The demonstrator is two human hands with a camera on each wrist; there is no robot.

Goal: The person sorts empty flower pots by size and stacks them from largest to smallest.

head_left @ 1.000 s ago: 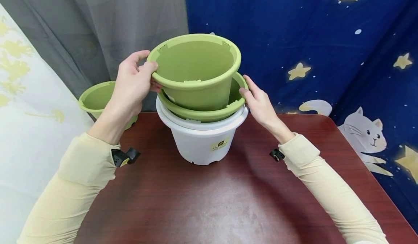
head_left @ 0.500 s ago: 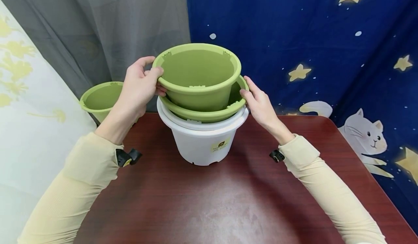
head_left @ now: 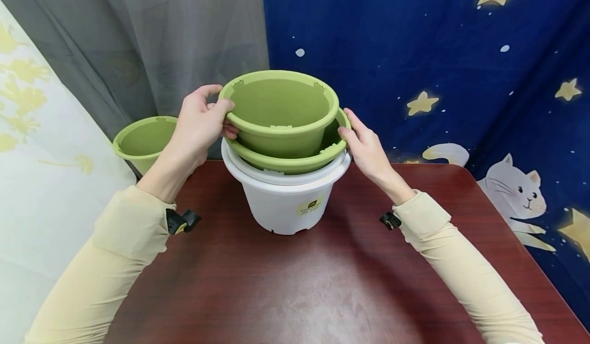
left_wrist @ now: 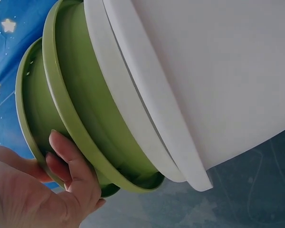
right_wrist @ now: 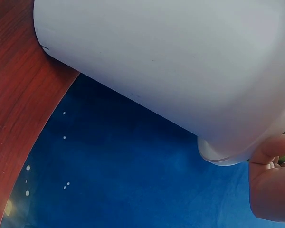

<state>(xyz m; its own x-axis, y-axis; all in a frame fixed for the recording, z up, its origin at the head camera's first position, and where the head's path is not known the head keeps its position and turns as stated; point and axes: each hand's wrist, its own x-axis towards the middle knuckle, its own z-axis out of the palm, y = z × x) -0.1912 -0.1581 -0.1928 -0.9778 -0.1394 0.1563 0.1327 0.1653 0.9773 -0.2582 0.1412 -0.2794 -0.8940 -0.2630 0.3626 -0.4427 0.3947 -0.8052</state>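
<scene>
My left hand (head_left: 203,119) grips the left rim of the upper green flowerpot (head_left: 281,103), thumb over the edge and fingers beneath. That pot sits partly inside a wider green flowerpot (head_left: 276,165), whose right rim my right hand (head_left: 369,147) pinches. Under both, two nested white flowerpots (head_left: 281,206) stand upright on the table, the outer one bearing a small yellow label. The left wrist view shows the stacked rims side by side, with my left fingers (left_wrist: 71,156) at the outermost green one. In the right wrist view, the white pot's wall hides most of the stack.
Another green flowerpot (head_left: 145,139) stands at the back left, partly behind my left forearm. The dark red table (head_left: 295,293) ends at a grey curtain (head_left: 193,31) and a blue star-patterned curtain (head_left: 369,52). A white patterned cloth (head_left: 41,180) hangs along the left.
The upper green pot has come down and slightly right, deeper into the wider green pot, with my left hand on its rim. My right hand has stayed in place.
</scene>
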